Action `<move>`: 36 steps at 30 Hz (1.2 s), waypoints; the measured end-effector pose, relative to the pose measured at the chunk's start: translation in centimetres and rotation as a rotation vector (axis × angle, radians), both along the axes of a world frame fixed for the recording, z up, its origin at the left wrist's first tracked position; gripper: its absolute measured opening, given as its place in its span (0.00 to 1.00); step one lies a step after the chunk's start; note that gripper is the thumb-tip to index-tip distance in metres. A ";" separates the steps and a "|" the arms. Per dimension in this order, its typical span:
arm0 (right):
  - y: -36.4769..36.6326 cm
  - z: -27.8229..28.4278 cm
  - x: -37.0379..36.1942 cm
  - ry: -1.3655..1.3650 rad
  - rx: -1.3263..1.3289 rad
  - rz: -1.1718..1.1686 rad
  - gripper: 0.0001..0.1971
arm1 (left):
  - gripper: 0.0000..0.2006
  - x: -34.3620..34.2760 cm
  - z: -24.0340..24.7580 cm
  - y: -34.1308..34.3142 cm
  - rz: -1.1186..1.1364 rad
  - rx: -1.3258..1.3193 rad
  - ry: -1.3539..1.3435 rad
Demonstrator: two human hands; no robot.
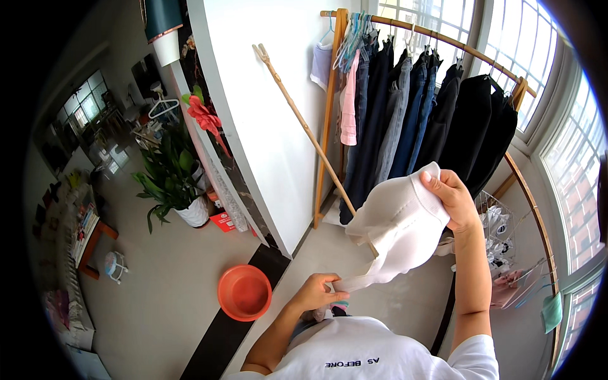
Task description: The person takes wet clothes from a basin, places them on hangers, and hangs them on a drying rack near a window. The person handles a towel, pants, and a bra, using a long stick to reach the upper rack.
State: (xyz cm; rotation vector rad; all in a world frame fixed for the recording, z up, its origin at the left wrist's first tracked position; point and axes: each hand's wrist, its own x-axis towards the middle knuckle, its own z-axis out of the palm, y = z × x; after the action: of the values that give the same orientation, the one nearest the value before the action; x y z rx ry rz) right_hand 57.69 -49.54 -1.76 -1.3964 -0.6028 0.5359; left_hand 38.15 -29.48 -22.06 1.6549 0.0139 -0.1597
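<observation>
A pale, off-white bra [405, 221] with moulded cups is stretched out in front of me. My right hand [448, 197] is closed on the upper edge of one cup, thumb on the near face. Lower and to the left, my left hand [316, 292] pinches the end of its band. The bra hides part of the floor and the lower ends of some hanging trousers behind it. Under my left hand, some small coloured fabric shows only in part, so its kind is unclear.
A wooden rack [329, 114] carries dark trousers [405, 120] and hangers [360, 31] ahead. A forked wooden pole [297, 111] leans on the white wall. An orange basin [244, 292] sits on the floor at left, near a potted plant [183, 183]. Small laundry hangs at right [497, 221].
</observation>
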 end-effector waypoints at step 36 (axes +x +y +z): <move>-5.7 -10.3 3.0 0.483 0.545 -0.218 0.26 | 0.19 1.9 7.7 3.8 -0.218 -0.548 -0.354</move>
State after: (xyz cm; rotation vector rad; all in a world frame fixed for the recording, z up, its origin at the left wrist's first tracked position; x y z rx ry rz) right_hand 60.64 -55.22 -12.05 -0.7627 -0.1759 0.4651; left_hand 40.06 -25.67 -14.40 1.1145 -0.4433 -0.0270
